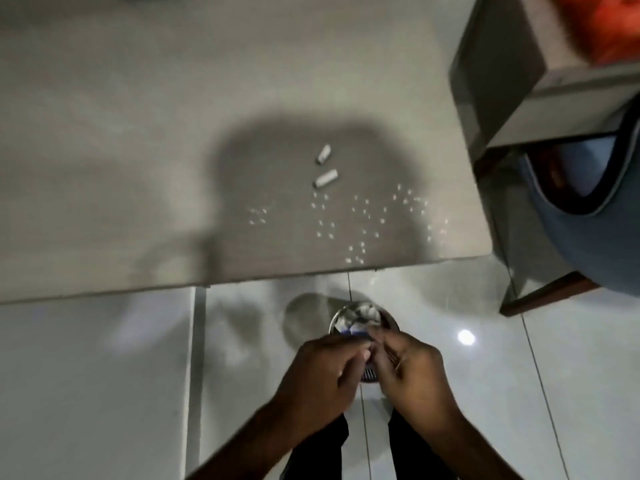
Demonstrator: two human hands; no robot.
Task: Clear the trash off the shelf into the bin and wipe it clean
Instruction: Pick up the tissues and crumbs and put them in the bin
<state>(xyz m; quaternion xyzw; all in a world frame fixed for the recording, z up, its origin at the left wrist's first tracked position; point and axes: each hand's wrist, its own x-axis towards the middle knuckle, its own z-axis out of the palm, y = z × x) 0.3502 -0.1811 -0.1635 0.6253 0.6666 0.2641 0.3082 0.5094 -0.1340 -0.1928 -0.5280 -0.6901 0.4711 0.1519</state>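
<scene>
The grey shelf (138, 168) fills the upper view. On it lie two short white stubs (323, 154) (326, 178), and several small white crumbs (363, 216) are scattered toward its front right edge. Below the edge, a small round metal bin (334, 322) stands on the floor and holds crumpled white and blue trash (360, 313). My left hand (322, 372) and my right hand (412, 372) hover over the bin's near side. Their fingertips are pinched together and touching. Nothing shows between the fingers, and the hands hide the bin's near rim.
Glossy white floor tiles (86, 375) lie under the shelf edge. A grey box-like unit (502, 64) with something orange (602, 26) on top stands at the upper right. A blue rounded seat or bag (588, 220) sits right of the shelf.
</scene>
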